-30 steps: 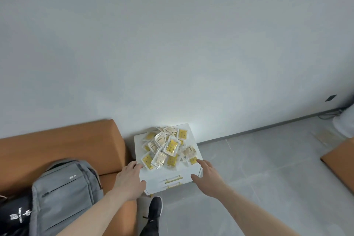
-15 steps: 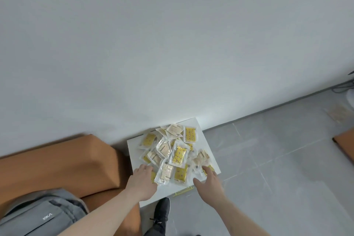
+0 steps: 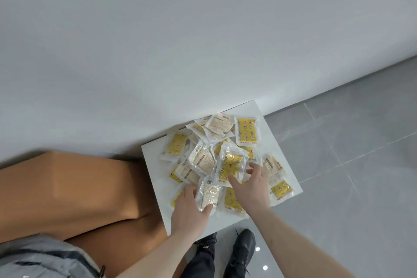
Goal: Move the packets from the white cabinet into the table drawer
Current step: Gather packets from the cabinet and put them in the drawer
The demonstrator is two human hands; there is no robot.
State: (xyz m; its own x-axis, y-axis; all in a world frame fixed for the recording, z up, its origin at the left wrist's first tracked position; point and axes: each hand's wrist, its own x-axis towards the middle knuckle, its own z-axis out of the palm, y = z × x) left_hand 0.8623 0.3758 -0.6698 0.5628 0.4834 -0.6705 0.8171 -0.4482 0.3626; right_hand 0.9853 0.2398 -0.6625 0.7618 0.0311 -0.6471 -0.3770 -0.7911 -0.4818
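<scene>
A heap of several clear-wrapped packets, some yellow, some beige, covers the top of the white cabinet (image 3: 276, 140) against the wall. My left hand (image 3: 188, 212) is at the heap's near left edge. Its thumb lies over the lower end of a beige packet (image 3: 209, 194) and its fingers reach in at that packet's left side, pinching it. My right hand (image 3: 251, 189) rests on the heap beside it, fingers spread and straight, with the fingertips on a yellow packet (image 3: 232, 165). The table drawer is not in view.
An orange sofa (image 3: 79, 187) stands close against the cabinet's left side, with a grey backpack (image 3: 45, 257) on it at the bottom left. Grey tile floor (image 3: 349, 165) stretches to the right. My black shoes (image 3: 241, 248) stand just before the cabinet.
I have come closer and now look down on the cabinet top. Both hands moved from the cabinet's front edge onto the heap; the left hand took hold of a beige packet.
</scene>
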